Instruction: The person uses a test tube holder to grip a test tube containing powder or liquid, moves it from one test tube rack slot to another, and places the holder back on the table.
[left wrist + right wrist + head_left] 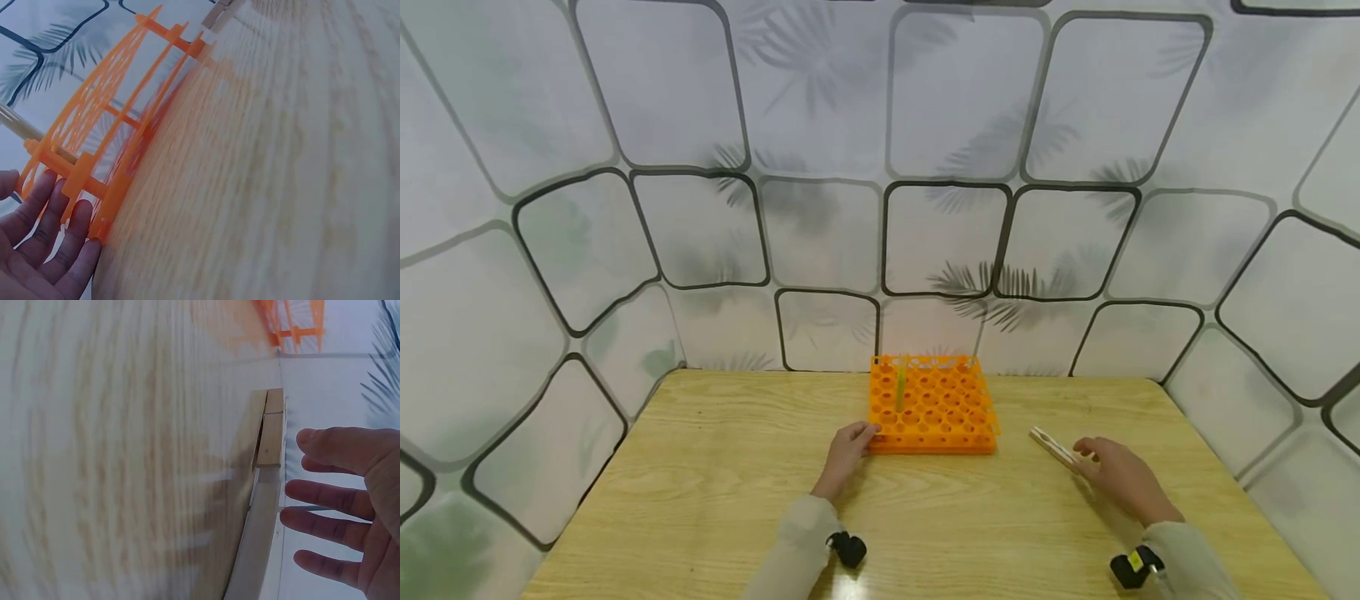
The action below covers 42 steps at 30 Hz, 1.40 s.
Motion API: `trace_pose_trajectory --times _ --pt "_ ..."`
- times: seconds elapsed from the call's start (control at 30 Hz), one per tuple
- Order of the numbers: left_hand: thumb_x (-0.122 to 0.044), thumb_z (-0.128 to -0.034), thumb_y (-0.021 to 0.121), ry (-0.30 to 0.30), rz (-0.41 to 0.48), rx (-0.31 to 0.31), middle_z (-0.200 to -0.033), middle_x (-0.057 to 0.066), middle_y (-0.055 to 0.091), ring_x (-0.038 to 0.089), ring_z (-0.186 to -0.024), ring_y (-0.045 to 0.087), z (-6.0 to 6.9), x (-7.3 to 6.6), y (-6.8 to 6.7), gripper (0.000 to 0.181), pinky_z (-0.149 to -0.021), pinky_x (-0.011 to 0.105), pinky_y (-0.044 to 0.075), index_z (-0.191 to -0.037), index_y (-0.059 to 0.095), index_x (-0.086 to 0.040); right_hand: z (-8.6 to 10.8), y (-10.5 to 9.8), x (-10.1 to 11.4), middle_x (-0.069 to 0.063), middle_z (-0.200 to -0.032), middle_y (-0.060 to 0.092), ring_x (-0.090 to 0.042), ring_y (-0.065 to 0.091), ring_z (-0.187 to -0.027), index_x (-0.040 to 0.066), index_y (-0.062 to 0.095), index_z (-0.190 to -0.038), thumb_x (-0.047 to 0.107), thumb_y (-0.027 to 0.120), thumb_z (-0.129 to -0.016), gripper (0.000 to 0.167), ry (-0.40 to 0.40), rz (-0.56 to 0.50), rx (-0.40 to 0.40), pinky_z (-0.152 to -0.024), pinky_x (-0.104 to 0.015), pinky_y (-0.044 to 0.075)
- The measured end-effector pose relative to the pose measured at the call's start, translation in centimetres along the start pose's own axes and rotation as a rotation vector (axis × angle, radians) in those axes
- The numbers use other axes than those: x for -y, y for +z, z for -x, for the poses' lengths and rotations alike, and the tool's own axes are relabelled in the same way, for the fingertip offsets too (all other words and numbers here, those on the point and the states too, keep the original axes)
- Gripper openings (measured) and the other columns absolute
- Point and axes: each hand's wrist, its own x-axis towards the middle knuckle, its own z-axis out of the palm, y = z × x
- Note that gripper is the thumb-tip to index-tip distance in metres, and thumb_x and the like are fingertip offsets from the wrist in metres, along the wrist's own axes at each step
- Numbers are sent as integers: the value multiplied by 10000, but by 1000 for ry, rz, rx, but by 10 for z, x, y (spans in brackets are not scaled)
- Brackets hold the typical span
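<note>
An orange test tube rack (934,408) stands on the wooden table, its rows of round holes facing up. One test tube (901,385) with a yellowish tint stands upright in its left part. At the rack's front left corner, my left hand (847,454) holds the edge; the left wrist view has the thumb by the top plate and the fingertips against the end. To the right lies a slim wooden test tube clamp (1054,448), pointing up and left. Beside its near end is my right hand (1120,475), fingers spread and loosely bent in the right wrist view, gripping nothing.
The light wood table (737,483) reaches back to a patterned curtain (820,233) that surrounds it on the far side and both flanks. Black cameras sit on both wrists, the left camera (847,550) close to the tabletop.
</note>
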Motion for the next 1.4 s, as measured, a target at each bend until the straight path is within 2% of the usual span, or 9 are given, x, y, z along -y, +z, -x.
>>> trace_pose_trajectory --times 0.33,0.53,0.73,0.87,1.1,1.2,1.27,1.33,1.4 --pt "-240 -967 519 -30 38 -12 -1070 215 631 181 -920 568 -2 0 -1 360 -799 370 514 -985 635 100 -4 5 -4 -124 -940 689 -273 646 -818 13 641 -1036 204 700 -822 293 -6 12 27 -682 -442 505" --pt "-172 -974 496 -39 55 -1 -1114 257 614 301 -1016 568 8 -18 -4 333 -836 410 506 -1053 621 127 -9 10 -7 -93 -873 689 -230 637 -757 7 642 -1006 158 692 -815 249 -26 7 34 -654 -407 501" --pt "-223 -970 514 -38 59 -11 -1002 164 636 150 -886 562 -4 3 -2 335 -756 324 505 -978 629 92 -11 10 -5 -80 -864 682 -225 629 -756 24 648 -983 175 706 -807 240 -10 16 52 -655 -407 496" --pt "-209 -966 521 -32 59 -23 -918 100 632 105 -811 526 -6 4 -1 313 -708 269 484 -952 627 85 -11 10 -4 -59 -845 665 -199 608 -733 37 656 -960 202 719 -798 241 -5 26 50 -638 -389 482" --pt "-225 -967 519 -34 60 -24 -933 143 610 118 -803 498 -7 5 0 348 -698 274 476 -982 612 110 -12 13 -4 -33 -818 629 -162 572 -706 71 669 -919 220 731 -787 209 -3 27 42 -619 -374 465" --pt "-288 -950 547 -1 75 -23 -883 87 595 116 -781 488 -7 9 -2 366 -680 254 470 -946 633 67 -13 15 -4 -28 -801 610 -155 562 -694 83 663 -897 213 731 -783 185 -18 41 23 -608 -369 462" --pt "-346 -932 567 66 103 -3 -851 34 596 104 -756 489 -8 14 -3 363 -649 240 466 -911 661 4 -13 16 -5 -23 -790 597 -149 550 -682 90 653 -877 203 729 -784 165 -25 55 11 -598 -364 454" --pt "-366 -921 579 88 117 5 -834 18 594 94 -749 488 -8 15 -3 368 -643 233 465 -891 662 -9 -14 17 -5 -14 -770 580 -137 529 -663 97 638 -852 196 725 -786 148 -30 67 4 -582 -351 440" --pt "-332 -932 571 67 118 -1 -853 23 605 94 -759 495 -8 13 -3 349 -654 233 469 -911 660 6 -14 16 -5 -10 -737 553 -132 490 -636 92 618 -820 185 720 -789 141 -32 58 5 -564 -333 409"
